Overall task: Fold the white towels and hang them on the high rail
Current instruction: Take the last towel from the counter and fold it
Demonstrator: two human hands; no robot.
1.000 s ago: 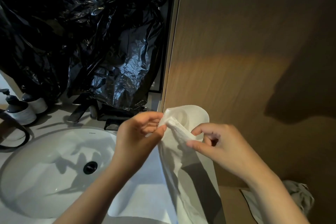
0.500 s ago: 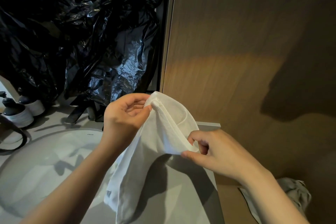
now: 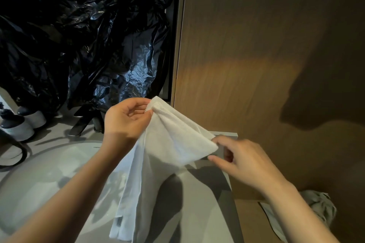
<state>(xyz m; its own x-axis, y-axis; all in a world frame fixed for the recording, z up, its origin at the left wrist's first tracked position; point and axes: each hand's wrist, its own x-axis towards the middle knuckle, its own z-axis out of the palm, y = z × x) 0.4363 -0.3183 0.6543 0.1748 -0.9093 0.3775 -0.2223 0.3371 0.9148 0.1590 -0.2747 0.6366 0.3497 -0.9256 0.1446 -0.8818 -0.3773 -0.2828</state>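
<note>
wood panel [image 3: 256, 55] blocks right, black plastic [image 3: 79, 35] behind

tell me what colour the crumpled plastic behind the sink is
Black and glossy; the crumpled plastic shows best in the head view.

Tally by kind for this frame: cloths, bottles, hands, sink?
White towel: 1
Crumpled cloth: 1
Bottles: 2
Hands: 2, left hand, right hand
Sink: 1
Total: 7
</note>
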